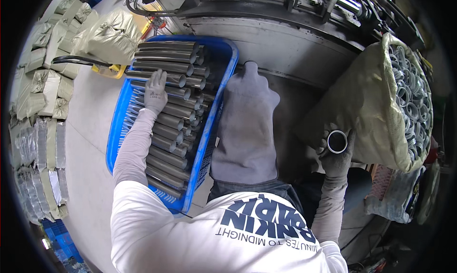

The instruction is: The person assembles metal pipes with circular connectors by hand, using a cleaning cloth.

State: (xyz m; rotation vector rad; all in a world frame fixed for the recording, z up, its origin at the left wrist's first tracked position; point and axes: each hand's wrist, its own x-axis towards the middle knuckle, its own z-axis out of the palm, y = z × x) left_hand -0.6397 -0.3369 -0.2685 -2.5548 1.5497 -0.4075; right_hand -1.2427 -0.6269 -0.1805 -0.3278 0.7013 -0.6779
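Observation:
My left hand [155, 91], in a grey glove, rests on the metal tubes [177, 107] lying in a blue plastic basket [115, 130]. Its fingers stretch across the upper tubes, and none is lifted. At the right, my gloved right hand [337, 162] is closed around a round metal ring [337, 142], its opening facing up. How deep the ring is cannot be seen. Right beside that hand leans a large woven sack [362, 106], its mouth full of loose metal rings [408, 94].
A grey cloth [247, 125] covers my lap between basket and sack. Ahead stands a machine [266, 9] with a metal panel and a shiny rod. Wrapped bundles [47, 92] are piled along the left. Under the sack sits a plastic-wrapped package [392, 199].

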